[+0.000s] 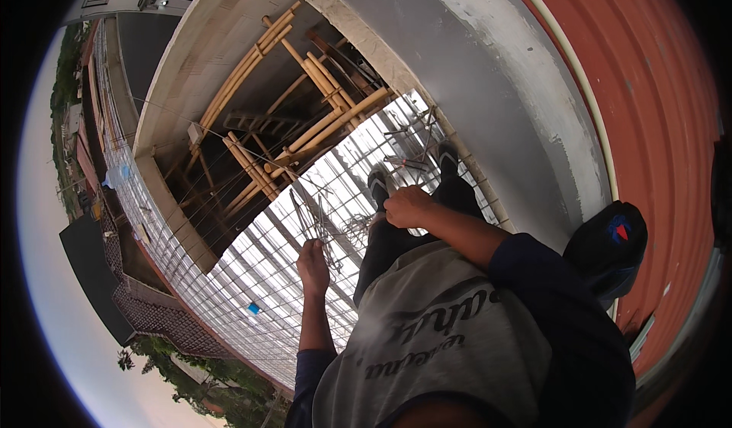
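Note:
My left hand [313,268] is closed over the steel mesh, fingers pinched around a loose bundle of thin metal wires [309,213] that stick out past the fingertips. My right hand [409,207] is curled closed in front of my knees; whatever it may hold is hidden by the fingers. Below both hands, a grid of steel bars [278,272] lies over shiny corrugated metal sheeting [263,237]. More tangled wire [358,228] rests on the mesh between my hands. My feet in dark sandals [378,182] stand on this surface.
Beyond the sheeting's edge is a deep opening with bamboo poles [313,140] inside. A grey plastered wall [488,85] and red corrugated metal [648,100] rise on the right. A small blue object [253,307] lies on the mesh at left. Wire pieces [408,163] lie near my feet.

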A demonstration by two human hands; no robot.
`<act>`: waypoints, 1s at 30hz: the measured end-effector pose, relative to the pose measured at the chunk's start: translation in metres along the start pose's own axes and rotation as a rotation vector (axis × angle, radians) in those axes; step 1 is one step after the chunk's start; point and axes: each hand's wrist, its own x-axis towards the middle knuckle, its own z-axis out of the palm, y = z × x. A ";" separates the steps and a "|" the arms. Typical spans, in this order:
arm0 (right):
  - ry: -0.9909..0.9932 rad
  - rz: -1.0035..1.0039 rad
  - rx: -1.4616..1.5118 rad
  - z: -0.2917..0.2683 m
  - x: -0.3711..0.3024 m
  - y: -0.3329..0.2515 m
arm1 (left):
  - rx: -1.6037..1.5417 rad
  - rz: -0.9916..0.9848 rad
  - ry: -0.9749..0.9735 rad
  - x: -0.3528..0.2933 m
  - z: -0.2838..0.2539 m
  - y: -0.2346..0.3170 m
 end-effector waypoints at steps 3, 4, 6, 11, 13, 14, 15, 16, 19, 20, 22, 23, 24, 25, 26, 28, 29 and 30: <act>-0.147 -0.174 0.384 -0.026 -0.021 -0.028 | 0.085 0.019 0.000 0.031 -0.009 -0.031; -0.144 -0.239 0.600 -0.029 -0.023 -0.034 | 0.146 0.096 -0.048 0.034 -0.012 -0.042; 0.129 -0.110 0.832 -0.044 -0.017 -0.044 | 0.210 0.309 -0.163 0.039 -0.016 -0.058; 0.411 0.344 0.458 -0.011 0.008 -0.032 | 0.039 0.333 -0.351 0.027 -0.028 -0.022; 0.134 0.419 0.222 0.009 0.002 -0.032 | 0.123 0.321 -0.325 0.038 -0.036 -0.022; 0.056 0.329 0.215 0.009 -0.005 -0.041 | 0.133 0.278 -0.303 0.045 -0.042 -0.022; -0.023 0.239 0.211 0.003 -0.016 -0.053 | 0.145 0.235 -0.283 0.051 -0.049 -0.024; -0.100 0.149 0.207 -0.002 -0.026 -0.062 | 0.136 0.219 -0.264 0.060 -0.051 -0.036; -0.019 -0.012 0.666 -0.008 -0.052 -0.068 | 0.281 0.260 -0.396 0.075 -0.056 -0.061; 0.023 0.040 0.684 -0.013 -0.062 -0.069 | 0.230 0.295 -0.419 0.073 -0.054 -0.058; 0.102 0.133 0.722 -0.027 -0.079 -0.065 | 0.117 0.457 -0.459 0.071 -0.046 -0.059; 0.206 0.220 0.715 -0.026 -0.088 -0.058 | 0.208 0.319 -0.580 0.066 -0.055 -0.024; 0.304 0.299 0.705 -0.026 -0.097 -0.051 | 0.168 0.346 -0.610 0.064 -0.052 -0.028; 0.376 0.381 0.673 -0.029 -0.107 -0.044 | 0.128 0.373 -0.640 0.063 -0.050 -0.032; 0.474 0.447 0.693 -0.026 -0.116 -0.035 | 0.112 0.398 -0.655 0.061 -0.051 -0.035; 0.528 0.547 0.661 -0.017 -0.126 -0.032 | 0.073 0.447 -0.682 0.059 -0.055 -0.041; 0.481 0.581 0.612 -0.013 -0.128 -0.035 | 0.095 0.415 -0.704 0.058 -0.057 -0.038; 0.433 0.614 0.563 -0.008 -0.130 -0.038 | 0.117 0.382 -0.726 0.056 -0.061 -0.031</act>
